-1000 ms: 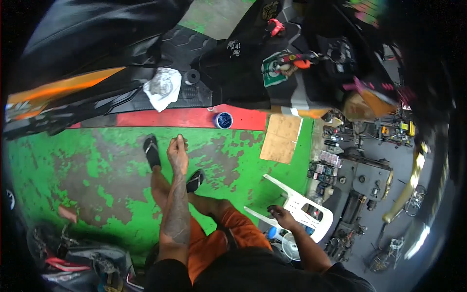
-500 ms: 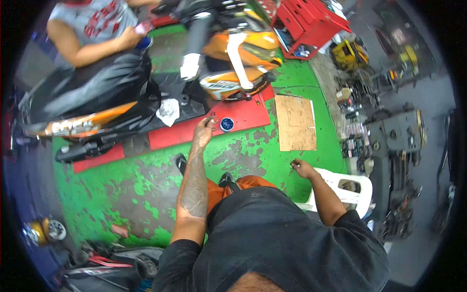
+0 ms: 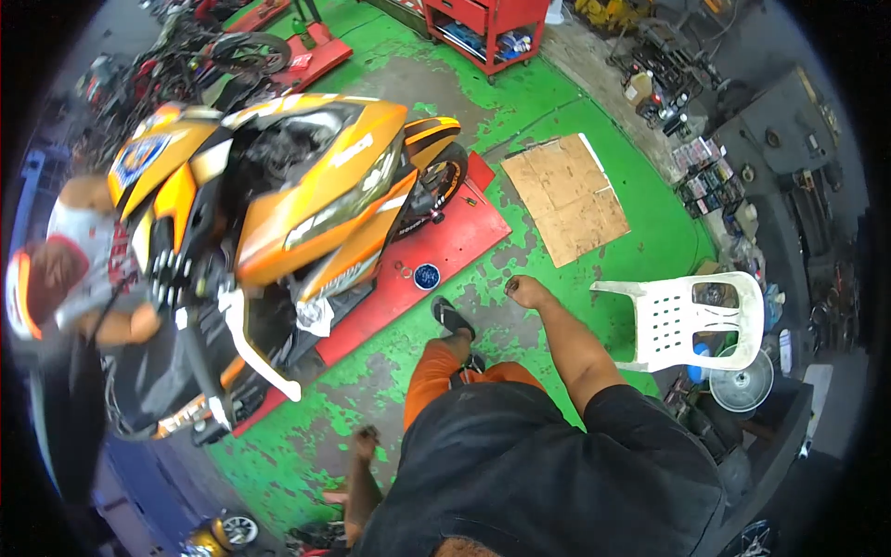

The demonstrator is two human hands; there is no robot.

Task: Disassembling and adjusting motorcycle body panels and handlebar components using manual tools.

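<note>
Right hand is loosely curled, contents indiscernible, with flat cardboard at its 1 o'clock; left hand grip is indeterminable.

Scooter orange w/ blk; platform red; floor grn, gry patches; chair wht; cardboard brn

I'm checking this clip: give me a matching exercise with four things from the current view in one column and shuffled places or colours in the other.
Things
1. Cardboard sheet
2. Round tub
3. Plastic chair
4. Left hand

Places and colours
A. White, to the right of the right hand
B. Low in the view, left of the orange shorts
C. Brown, flat on the green floor
D. Blue inside, on the red platform

Right pairs: 1-C, 2-D, 3-A, 4-B
</note>
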